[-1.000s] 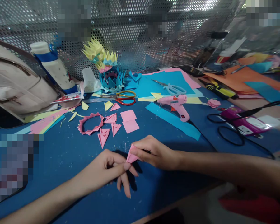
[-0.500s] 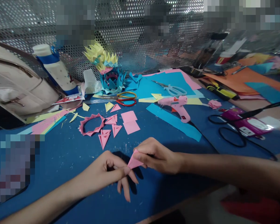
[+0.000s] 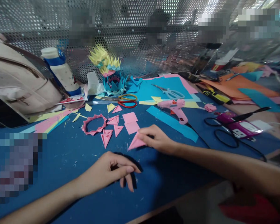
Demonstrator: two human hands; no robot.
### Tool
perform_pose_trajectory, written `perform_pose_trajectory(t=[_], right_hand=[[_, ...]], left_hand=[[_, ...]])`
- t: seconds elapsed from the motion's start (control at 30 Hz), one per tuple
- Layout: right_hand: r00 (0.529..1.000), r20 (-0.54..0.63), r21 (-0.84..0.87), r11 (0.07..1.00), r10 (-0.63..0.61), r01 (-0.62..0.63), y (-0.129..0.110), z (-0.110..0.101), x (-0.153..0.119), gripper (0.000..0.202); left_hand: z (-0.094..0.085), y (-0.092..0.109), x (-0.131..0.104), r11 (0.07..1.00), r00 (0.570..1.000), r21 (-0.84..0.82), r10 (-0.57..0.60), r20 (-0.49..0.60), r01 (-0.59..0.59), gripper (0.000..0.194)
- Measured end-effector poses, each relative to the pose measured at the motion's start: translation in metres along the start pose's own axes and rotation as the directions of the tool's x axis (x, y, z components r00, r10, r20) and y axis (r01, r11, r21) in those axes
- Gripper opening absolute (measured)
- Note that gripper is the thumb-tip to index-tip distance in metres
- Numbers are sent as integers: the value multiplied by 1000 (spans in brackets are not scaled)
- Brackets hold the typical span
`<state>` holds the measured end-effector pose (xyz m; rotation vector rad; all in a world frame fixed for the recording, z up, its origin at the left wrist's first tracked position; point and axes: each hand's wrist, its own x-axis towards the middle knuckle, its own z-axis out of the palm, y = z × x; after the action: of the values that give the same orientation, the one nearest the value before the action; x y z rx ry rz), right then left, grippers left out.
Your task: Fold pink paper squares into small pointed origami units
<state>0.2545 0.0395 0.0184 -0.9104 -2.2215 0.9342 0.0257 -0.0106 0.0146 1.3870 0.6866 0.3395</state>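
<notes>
My right hand pinches a folded pink paper triangle just above the blue table, its sharp tip pointing left. Lower down, my left hand holds nothing, its fingers loosely apart over the tabletop. Beyond the hands lie two pink paper squares, partly overlapping. To their left are several folded pink triangles and a zigzag pink paper ring. A pink glue gun lies on its side behind my right hand, on a blue paper strip.
Red-and-yellow scissors and light-blue scissors lie farther back. A yellow and blue folded-paper model stands near the perforated metal screen. At left are a bottle and backpack; at right, a purple power strip with black cables.
My right hand has moved up and away with the pink triangle, towards the pink squares. The left hand has let go of the triangle's tip. The view has shifted slightly.
</notes>
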Motion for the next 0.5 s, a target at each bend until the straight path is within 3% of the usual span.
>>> perform_pose_trajectory(t=[0.1, 0.3, 0.4, 0.5], right_hand=[[993, -85, -99, 991, 80, -88, 9, -12, 16, 50], [987, -74, -377, 913, 141, -159, 32, -38, 73, 36], [979, -32, -513, 838, 200, -188, 39, -41, 100, 34], [977, -113, -624, 753, 181, -212, 37, -34, 118, 28]], left_hand=[[2, -3, -2, 998, 999, 61, 36, -15, -35, 40], [1, -4, -6, 985, 995, 141, 102, -1, -100, 41], [0, -4, -7, 979, 992, 163, 124, 3, -123, 40], [-1, -3, -8, 974, 989, 176, 145, 8, -144, 39]])
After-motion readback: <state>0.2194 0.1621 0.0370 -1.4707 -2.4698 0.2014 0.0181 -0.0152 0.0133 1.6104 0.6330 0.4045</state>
